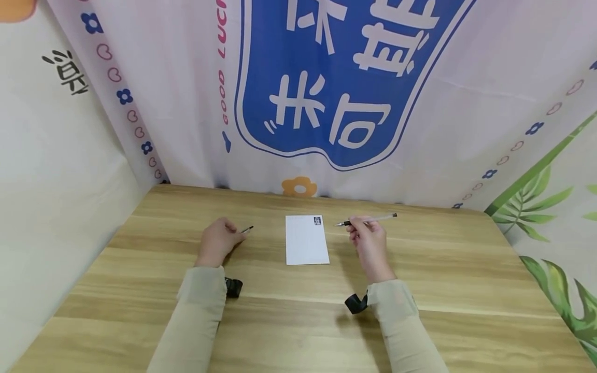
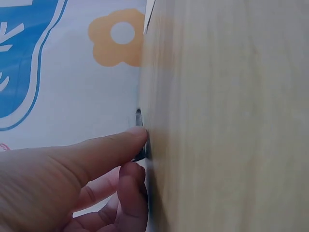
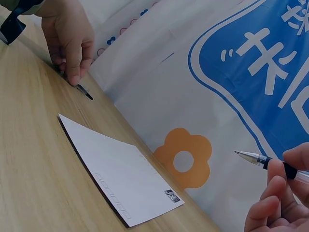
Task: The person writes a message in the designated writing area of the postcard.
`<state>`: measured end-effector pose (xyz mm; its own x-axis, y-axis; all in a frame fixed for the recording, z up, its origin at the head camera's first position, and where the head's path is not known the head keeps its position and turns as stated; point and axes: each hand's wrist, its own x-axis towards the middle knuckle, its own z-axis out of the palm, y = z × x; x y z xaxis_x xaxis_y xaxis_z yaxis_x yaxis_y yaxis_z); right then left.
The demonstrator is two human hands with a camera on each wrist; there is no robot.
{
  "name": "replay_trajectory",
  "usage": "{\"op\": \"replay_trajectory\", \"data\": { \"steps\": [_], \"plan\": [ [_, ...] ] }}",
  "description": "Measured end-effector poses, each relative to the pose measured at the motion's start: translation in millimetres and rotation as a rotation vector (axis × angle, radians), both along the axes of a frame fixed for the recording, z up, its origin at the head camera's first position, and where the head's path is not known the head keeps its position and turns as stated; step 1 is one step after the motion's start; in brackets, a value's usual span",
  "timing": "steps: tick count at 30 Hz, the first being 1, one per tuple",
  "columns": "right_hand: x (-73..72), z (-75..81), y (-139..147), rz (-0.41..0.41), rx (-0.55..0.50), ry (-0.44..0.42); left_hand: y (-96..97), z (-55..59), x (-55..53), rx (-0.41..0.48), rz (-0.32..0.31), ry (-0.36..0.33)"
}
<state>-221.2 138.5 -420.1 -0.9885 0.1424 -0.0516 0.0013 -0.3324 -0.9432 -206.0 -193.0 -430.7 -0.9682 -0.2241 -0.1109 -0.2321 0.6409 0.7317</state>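
Note:
My right hand (image 1: 370, 243) pinches a gel pen (image 1: 382, 217) above the table, its bare metal tip pointing left toward the card. The pen has a clear barrel and a black grip, also visible in the right wrist view. At the left, low over the tabletop, my left hand (image 1: 219, 241) holds a small dark pen cap (image 1: 248, 229) between thumb and fingers; the fingers hide part of it in the left wrist view (image 2: 138, 116). Between the hands lies a white postcard (image 1: 306, 241) with a printed stamp at its upper right corner and a row of small boxes.
The wooden table (image 1: 280, 321) ends at a hanging white cloth (image 1: 186, 103) with a blue lettered panel and an orange flower. Black straps (image 1: 356, 303) sit at both wrists. Printed cloth with green leaves (image 1: 531, 202) hangs on the right side.

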Motion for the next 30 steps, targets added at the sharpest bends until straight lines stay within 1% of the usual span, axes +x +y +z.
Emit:
{"op": "replay_trajectory", "data": {
  "steps": [5, 6, 8, 10, 14, 15, 17, 19, 23, 27, 30],
  "plan": [
    [0.2, 1.9, 0, 0.012, 0.003, 0.008, 6.6, 8.7, 2.4, -0.007, -0.017, 0.032],
    [0.0, 2.6, 0, 0.015, 0.004, 0.008, 8.8, 10.5, 2.1, -0.015, -0.03, 0.04],
    [-0.4, 4.3, 0, 0.019, 0.008, 0.008, 13.6, 13.7, 0.1, -0.038, -0.081, 0.057],
    [-1.3, 5.9, 0, 0.023, 0.014, 0.01, 18.3, 14.3, -3.7, -0.055, -0.176, 0.081],
    [-2.7, 7.2, 1, 0.015, 0.021, 0.012, 26.2, 13.9, -7.6, -0.106, -0.401, 0.126],
    [-2.6, 7.4, 1, 0.01, 0.026, 0.01, 27.8, 13.6, -7.7, -0.121, -0.445, 0.13],
    [-2.4, 7.2, 2, -0.001, 0.03, 0.008, 30.8, 13.6, -7.2, -0.162, -0.497, 0.137],
    [-1.9, 7.2, 2, -0.008, 0.024, 0.007, 33.5, 13.4, -6.3, -0.196, -0.519, 0.131],
    [-2.3, 6.1, 1, -0.001, -0.005, 0.022, 39.5, 13.0, -4.7, -0.231, -0.551, 0.123],
    [-2.2, 4.2, 0, 0.01, -0.021, 0.027, 48.4, 11.4, -3.0, -0.233, -0.589, 0.105],
    [-1.3, 2.4, -1, 0.013, -0.005, 0.021, 55.7, 10.0, -1.2, -0.237, -0.617, 0.077]
  ]
}}
